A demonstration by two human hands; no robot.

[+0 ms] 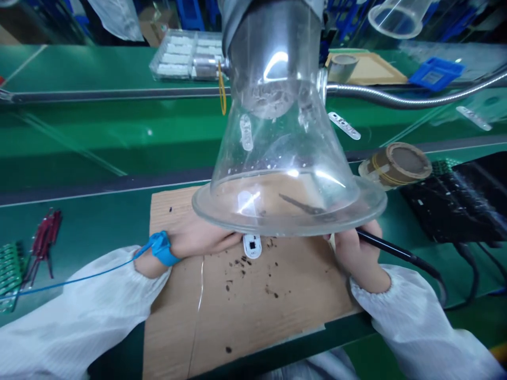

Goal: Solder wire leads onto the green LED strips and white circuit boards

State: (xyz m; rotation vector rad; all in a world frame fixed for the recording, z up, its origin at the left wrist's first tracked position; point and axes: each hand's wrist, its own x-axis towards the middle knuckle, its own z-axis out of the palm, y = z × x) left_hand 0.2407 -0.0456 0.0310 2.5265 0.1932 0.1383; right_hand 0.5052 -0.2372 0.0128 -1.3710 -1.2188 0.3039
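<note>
White, round-ended circuit board (pixel 252 239) over brown cardboard sheet (pixel 253 311)

Black square chip (pixel 252 245) near board's near end; remainder under glare behind clear flared hood (pixel 277 150). Left hand (pixel 209 232) at board's left edge, grip: cannot tell. Right hand (pixel 358 254) pinches black pen-shaped tool (pixel 386 247).

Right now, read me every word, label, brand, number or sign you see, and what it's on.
No text is readable.
White piece by the left hand: dark marks, too small to read.
White strip right of the clear hood: dark marks, too small.
Blue tray: pale patch, too blurred.
Black tool in the right hand: no lettering discernible.
</note>
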